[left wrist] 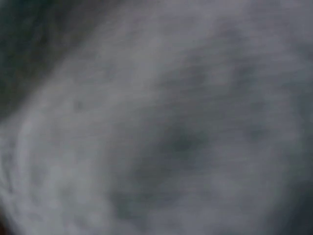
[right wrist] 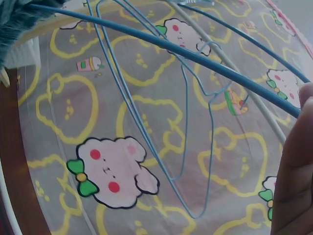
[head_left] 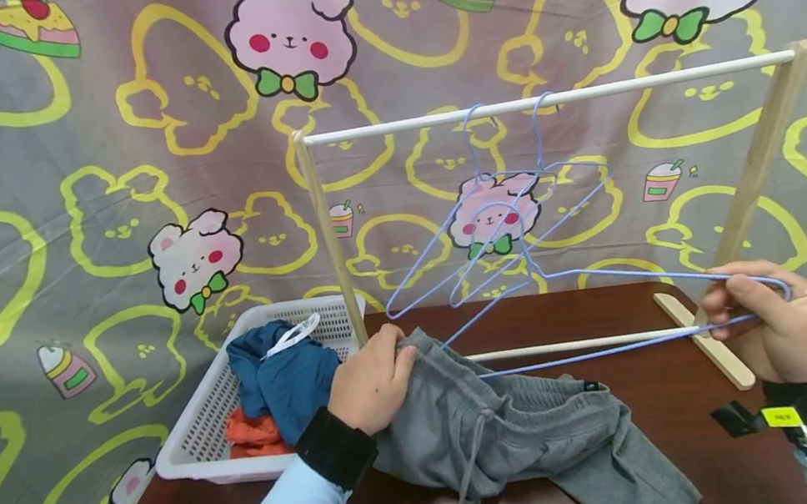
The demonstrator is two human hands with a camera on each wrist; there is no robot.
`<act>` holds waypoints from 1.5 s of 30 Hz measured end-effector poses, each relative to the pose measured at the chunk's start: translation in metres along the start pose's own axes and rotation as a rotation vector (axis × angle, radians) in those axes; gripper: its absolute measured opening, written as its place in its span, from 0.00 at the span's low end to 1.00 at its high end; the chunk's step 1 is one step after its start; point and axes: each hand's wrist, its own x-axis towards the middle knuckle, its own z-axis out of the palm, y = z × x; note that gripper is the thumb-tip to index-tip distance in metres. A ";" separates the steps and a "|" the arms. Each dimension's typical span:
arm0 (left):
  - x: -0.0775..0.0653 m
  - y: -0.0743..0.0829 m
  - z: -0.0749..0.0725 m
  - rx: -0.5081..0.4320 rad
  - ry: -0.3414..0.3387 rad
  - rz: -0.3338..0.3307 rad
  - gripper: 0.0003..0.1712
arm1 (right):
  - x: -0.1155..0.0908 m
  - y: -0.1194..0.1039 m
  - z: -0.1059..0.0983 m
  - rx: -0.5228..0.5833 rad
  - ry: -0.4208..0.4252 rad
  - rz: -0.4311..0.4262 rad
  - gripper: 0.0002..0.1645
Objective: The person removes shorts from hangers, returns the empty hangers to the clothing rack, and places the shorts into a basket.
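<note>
My left hand (head_left: 374, 377) grips the waistband of grey drawstring trousers (head_left: 463, 429) at its left end. With thumb and fingers, my right hand (head_left: 782, 315) holds one end of a blue wire hanger (head_left: 587, 270). The hanger lies on its side, hook pointing up, and its far end reaches behind the front waistband near my left hand. Below it the trousers sag, one leg trailing toward the lower right. Blurred grey cloth fills the left wrist view. In the right wrist view the hanger's wire (right wrist: 186, 51) runs to my right fingers.
Two more blue hangers (head_left: 537, 135) hang from the white rail (head_left: 396, 126) of a wooden-sided rack. Behind my left hand stands a white basket (head_left: 196, 412) with blue (head_left: 276, 385) and orange (head_left: 253, 430) clothes. The rack's foot (head_left: 719, 356) rests on the brown table (head_left: 607, 311).
</note>
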 end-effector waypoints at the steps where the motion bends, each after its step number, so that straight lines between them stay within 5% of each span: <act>1: 0.000 0.000 0.002 0.018 -0.013 -0.007 0.17 | 0.000 -0.001 0.000 -0.041 0.015 -0.018 0.22; 7: 0.001 -0.003 0.014 0.085 -0.080 -0.042 0.26 | 0.000 -0.005 0.002 -0.043 0.055 -0.087 0.21; 15: -0.001 -0.013 0.018 0.063 -0.114 -0.086 0.30 | 0.001 -0.015 0.009 -0.006 0.026 -0.177 0.22; 21: -0.003 -0.016 0.015 0.031 -0.132 -0.105 0.33 | 0.007 -0.017 0.025 0.020 0.018 -0.416 0.19; 26: -0.007 -0.019 0.012 0.012 -0.123 -0.117 0.33 | 0.007 -0.018 0.045 -0.011 0.147 -0.536 0.18; 32: -0.007 -0.018 0.008 -0.004 -0.106 -0.104 0.33 | 0.008 -0.022 0.067 -0.248 0.347 -0.661 0.15; 37: -0.009 -0.017 0.003 -0.031 -0.091 -0.109 0.32 | 0.006 -0.022 0.086 -0.567 0.435 -0.656 0.14; 45: -0.007 -0.020 -0.006 -0.073 -0.062 -0.114 0.30 | 0.018 0.000 0.086 -0.943 0.424 -0.652 0.13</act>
